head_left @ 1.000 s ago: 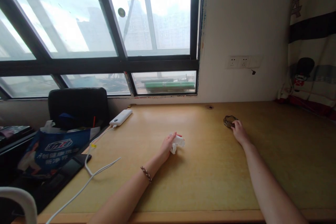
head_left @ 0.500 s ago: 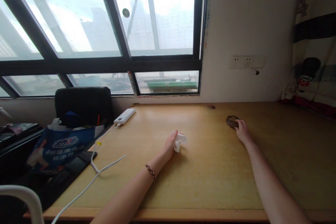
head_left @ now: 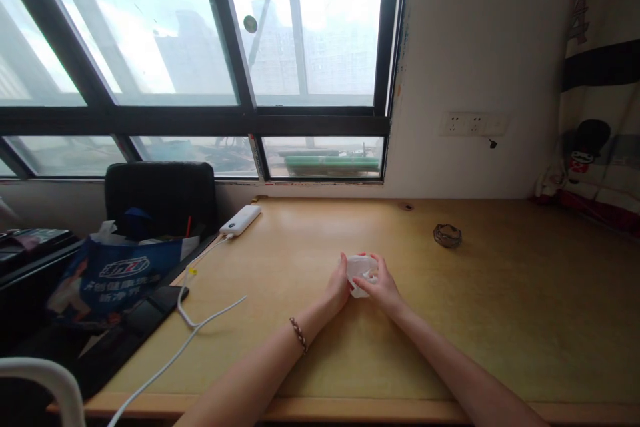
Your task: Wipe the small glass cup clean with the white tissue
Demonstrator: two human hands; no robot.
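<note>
A crumpled white tissue [head_left: 359, 271] is held between both hands over the middle of the wooden desk [head_left: 500, 320]. My left hand [head_left: 337, 287], with a braided bracelet at the wrist, grips its left side. My right hand [head_left: 384, 285] pinches its right side. A small dark coiled hair tie [head_left: 447, 235] lies alone on the desk, further back and to the right of my hands.
A white power bank [head_left: 241, 219] with a white cable [head_left: 200, 320] lies at the desk's back left. A black chair [head_left: 160, 197] holds a blue bag [head_left: 115, 277]. A black phone [head_left: 150, 310] rests at the left edge. Wall sockets [head_left: 473, 124] and a curtain [head_left: 600, 100] are at the right.
My right hand left the hair tie and moved left to join my left hand on the tissue. The tissue shifted slightly right and toward me.
</note>
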